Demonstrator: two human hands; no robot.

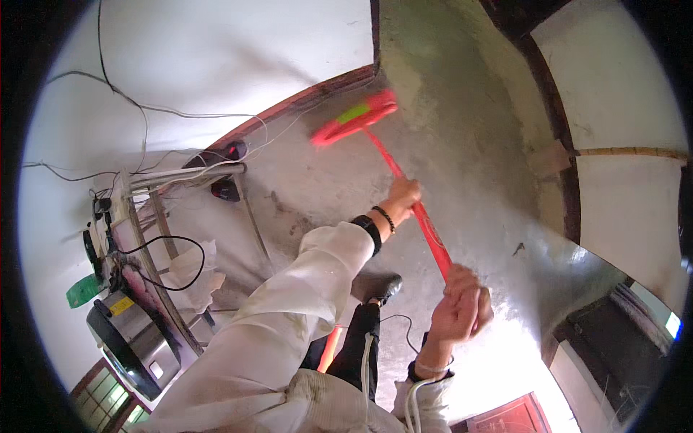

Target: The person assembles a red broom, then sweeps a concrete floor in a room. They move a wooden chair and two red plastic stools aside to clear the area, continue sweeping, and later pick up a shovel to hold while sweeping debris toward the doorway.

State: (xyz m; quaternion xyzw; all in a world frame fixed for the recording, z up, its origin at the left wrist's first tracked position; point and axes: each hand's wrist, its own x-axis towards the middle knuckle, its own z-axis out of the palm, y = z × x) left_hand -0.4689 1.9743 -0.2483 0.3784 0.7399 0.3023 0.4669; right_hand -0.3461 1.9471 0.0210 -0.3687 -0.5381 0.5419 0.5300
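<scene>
A red broom slants across the middle of the view, its red head with a green patch raised toward the far left and slightly blurred. My left hand is wrapped round the handle partway down from the head; a dark watch and a beaded bracelet circle that wrist. Closer to me, my right hand closes round the handle near its end. Beneath the broom lies a grey concrete floor. Whether the bristles touch the floor, I cannot tell.
At left stands a metal-framed table with loose cables and a rounded dark appliance beside it. A small black object sits by the wall's foot. My dark shoe is on the floor near a thin black cable.
</scene>
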